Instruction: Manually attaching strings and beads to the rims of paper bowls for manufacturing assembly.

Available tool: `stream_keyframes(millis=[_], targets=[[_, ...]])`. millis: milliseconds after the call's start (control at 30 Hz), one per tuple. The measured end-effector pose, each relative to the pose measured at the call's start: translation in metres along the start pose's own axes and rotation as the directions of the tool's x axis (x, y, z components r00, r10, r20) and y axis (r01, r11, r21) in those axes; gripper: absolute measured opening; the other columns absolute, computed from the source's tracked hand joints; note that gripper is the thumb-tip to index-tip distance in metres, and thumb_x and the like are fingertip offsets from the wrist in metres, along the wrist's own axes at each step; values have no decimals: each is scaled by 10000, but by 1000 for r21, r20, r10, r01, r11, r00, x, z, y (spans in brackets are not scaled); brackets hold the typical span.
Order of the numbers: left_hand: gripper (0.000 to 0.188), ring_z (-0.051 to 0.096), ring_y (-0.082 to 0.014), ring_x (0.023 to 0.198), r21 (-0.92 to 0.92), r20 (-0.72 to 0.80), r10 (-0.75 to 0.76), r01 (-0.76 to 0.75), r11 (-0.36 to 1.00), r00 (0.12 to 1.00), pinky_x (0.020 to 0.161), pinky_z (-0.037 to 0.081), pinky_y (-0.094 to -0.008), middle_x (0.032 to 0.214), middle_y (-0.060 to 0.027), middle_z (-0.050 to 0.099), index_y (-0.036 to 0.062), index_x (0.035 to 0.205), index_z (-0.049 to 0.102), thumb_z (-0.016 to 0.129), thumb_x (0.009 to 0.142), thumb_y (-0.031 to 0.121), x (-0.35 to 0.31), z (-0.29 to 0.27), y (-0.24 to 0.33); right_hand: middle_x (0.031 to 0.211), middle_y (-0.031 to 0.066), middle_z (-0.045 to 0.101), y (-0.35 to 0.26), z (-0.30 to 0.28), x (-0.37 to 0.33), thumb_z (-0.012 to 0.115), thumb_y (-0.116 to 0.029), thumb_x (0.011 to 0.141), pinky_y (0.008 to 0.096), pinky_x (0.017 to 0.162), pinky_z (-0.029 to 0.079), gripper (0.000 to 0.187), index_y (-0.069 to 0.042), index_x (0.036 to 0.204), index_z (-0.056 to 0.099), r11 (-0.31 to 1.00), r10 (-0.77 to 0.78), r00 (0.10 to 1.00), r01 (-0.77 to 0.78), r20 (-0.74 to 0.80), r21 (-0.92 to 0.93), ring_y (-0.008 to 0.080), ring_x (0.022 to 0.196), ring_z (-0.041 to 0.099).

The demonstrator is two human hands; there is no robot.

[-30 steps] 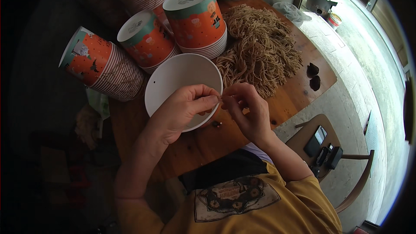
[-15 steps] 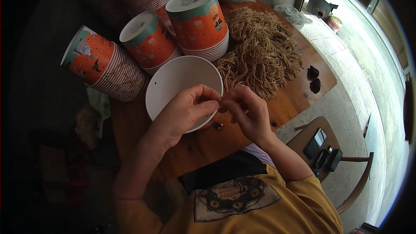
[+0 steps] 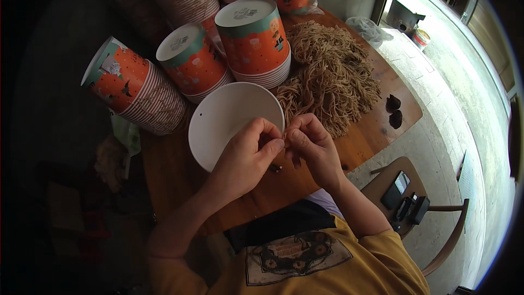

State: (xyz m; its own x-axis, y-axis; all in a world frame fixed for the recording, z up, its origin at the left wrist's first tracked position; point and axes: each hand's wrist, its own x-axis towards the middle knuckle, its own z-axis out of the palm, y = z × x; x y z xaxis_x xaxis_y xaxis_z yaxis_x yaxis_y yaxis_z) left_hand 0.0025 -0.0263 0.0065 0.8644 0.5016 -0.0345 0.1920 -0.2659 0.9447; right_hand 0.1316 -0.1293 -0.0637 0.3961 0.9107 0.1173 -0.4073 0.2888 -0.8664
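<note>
A white-lined paper bucket (image 3: pixel 218 123) lies tilted on the wooden table, its open mouth facing me. One small hole shows in its left wall. At the right rim, my left hand (image 3: pixel 252 150) pinches thumb against forefinger. Close against it, my right hand (image 3: pixel 314 145) is also pinched, its fingertips almost touching the left ones. Whatever sits between the fingertips is too small to make out. Just behind my right hand lies a big heap of tan cords (image 3: pixel 330 76). Tiny dark bits (image 3: pixel 275 168) rest on the table below the hands.
Upside-down stacks of orange and green buckets (image 3: pixel 254 41) stand behind, and one stack (image 3: pixel 134 87) leans at left. Two dark lumps (image 3: pixel 394 112) lie near the right edge of the table (image 3: pixel 376 145). A chair (image 3: pixel 376 186) at right holds a phone (image 3: pixel 396 190) and small black items.
The whole view has shifted, so everything sits slightly lower. My right hand has turned a little, its fingers curled more at the rim. Both hands stay together there.
</note>
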Motion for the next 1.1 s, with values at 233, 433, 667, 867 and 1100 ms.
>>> stream_keyframes(millis=[233, 433, 667, 867, 1100], targets=[[99, 518, -63, 828, 52, 26, -29, 27, 998, 999, 766, 447, -215, 889, -12, 558, 16, 961, 529, 567, 930, 102, 2, -3, -5, 770, -16, 547, 0, -2, 0, 532, -230, 968, 162, 462, 348, 123, -116, 990, 489, 999, 3, 999, -5, -39, -50, 34, 577, 478], [104, 511, -56, 827, 23, 32, -25, 24, 999, 999, 765, 442, -215, 889, -4, 554, 18, 966, 532, 566, 931, 110, 2, -3, -5, 773, 5, 547, 1, -4, 0, 526, -230, 970, 170, 467, 363, 136, -113, 1002, 465, 1000, -2, 998, 0, -56, -30, 45, 571, 486], [103, 510, -46, 835, -10, 39, -94, 95, 995, 995, 748, 439, -192, 895, 3, 553, 24, 979, 531, 568, 931, 108, 3, -3, -3, 791, 16, 538, 2, -5, -2, 547, -148, 945, 181, 498, 392, 158, -83, 1061, 462, 997, -36, 999, 33, -40, -68, 61, 592, 503], [117, 508, -37, 835, -123, 37, -118, 122, 985, 992, 739, 436, -183, 907, 9, 549, 31, 994, 529, 571, 935, 123, 5, -4, -6, 707, -33, 485, -7, 3, -5, 692, -78, 827, 199, 510, 358, 234, -60, 1023, 565, 766, -282, 959, 240, 23, -596, 43, 582, 445], [108, 506, -79, 693, 29, -17, -18, 18, 999, 1000, 616, 443, -246, 811, -28, 536, 9, 955, 508, 548, 936, 108, 4, 0, -6, 643, 27, 508, -11, 0, -5, 701, -121, 791, 254, 497, 408, 180, -69, 928, 597, 505, -391, 917, 283, 76, -816, 115, 527, 487]])
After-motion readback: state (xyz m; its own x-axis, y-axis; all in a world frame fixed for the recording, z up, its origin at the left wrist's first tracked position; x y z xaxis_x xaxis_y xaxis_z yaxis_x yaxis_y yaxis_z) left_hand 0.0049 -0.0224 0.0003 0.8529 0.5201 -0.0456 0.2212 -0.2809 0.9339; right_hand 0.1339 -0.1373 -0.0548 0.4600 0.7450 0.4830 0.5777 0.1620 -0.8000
